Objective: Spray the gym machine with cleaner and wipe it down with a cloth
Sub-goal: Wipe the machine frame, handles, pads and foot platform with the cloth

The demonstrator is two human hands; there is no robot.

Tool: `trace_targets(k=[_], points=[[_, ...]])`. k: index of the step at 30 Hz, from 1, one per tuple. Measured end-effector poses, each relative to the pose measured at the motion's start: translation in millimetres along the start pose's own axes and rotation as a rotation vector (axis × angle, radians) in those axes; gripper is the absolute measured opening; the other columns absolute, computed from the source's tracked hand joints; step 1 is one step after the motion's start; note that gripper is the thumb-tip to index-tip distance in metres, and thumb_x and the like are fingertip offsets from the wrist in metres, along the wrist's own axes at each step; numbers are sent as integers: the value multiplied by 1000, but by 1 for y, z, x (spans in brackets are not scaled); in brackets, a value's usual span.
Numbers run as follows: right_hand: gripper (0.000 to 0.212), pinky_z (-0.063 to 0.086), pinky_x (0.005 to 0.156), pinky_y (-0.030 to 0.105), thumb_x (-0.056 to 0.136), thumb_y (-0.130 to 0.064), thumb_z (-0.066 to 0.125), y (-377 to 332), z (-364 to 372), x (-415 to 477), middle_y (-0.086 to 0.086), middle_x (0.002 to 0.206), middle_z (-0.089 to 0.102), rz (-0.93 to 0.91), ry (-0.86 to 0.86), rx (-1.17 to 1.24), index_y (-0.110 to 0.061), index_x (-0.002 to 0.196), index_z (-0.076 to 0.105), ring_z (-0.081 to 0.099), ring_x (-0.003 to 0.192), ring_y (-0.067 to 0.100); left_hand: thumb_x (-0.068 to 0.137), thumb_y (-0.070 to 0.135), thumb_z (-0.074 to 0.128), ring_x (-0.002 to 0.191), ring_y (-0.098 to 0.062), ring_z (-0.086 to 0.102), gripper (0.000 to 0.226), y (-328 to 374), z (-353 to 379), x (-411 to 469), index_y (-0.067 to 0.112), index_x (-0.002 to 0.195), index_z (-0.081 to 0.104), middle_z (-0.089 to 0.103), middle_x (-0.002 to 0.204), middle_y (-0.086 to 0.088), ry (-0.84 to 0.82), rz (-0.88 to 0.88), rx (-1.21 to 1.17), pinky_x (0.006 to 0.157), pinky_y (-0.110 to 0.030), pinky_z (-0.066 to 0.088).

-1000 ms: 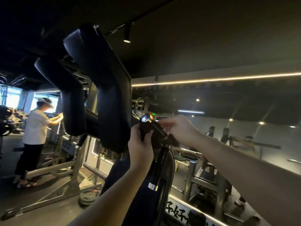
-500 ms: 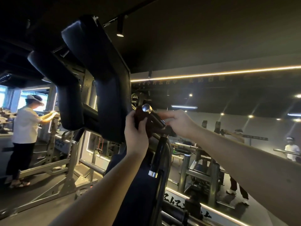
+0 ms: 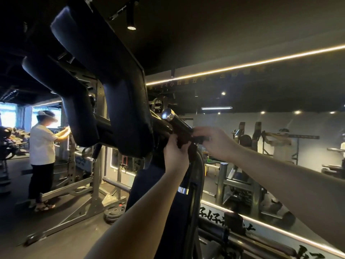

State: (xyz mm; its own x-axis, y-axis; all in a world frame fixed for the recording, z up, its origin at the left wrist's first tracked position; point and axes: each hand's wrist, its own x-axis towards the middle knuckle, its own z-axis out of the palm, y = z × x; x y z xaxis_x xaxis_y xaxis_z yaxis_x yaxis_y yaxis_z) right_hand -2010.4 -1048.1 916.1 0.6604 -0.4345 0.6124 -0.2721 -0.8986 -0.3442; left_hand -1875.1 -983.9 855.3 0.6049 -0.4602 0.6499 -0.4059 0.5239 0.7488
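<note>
Centre frame: L hand [image 3: 176, 153] clenches cloth [image 3: 183, 141] round handle [image 3: 174, 119], R hand [image 3: 214, 143] grips it alongside; best twist firmly w/ full wrap.

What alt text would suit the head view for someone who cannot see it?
Both hands work on a gym machine's chrome-capped handle: the left hand holds a dark reddish cloth against it, the right hand grips it just beyond. Black pads loom upper left; a person in a white shirt stands far left.
</note>
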Motion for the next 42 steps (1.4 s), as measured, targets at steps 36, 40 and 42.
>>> trace_targets(k=[36,40,42], points=[[32,46,104,34,95,-32,72,15,84,-26,-14,107,63,411,546,934,-22,122,58,60,114,12,99,20,66,84,7,66,14,-46,-37,-38,30,102,75,70,87,20,-349,-18,610,73,-11,47],[26,51,100,35,92,-23,77,22,83,-21,-21,93,58,415,578,761,-19,115,67,64,107,13,96,17,71,83,12,63,16,-52,-39,-36,22,110,77,66,87,24,-333,-33,641,80,-9,47],[18,56,100,43,90,-20,79,32,88,-24,-12,97,68,400,557,770,-27,100,66,69,106,17,95,15,73,88,7,64,19,-54,-38,-37,18,113,77,67,89,23,-308,-62,610,91,-19,51]])
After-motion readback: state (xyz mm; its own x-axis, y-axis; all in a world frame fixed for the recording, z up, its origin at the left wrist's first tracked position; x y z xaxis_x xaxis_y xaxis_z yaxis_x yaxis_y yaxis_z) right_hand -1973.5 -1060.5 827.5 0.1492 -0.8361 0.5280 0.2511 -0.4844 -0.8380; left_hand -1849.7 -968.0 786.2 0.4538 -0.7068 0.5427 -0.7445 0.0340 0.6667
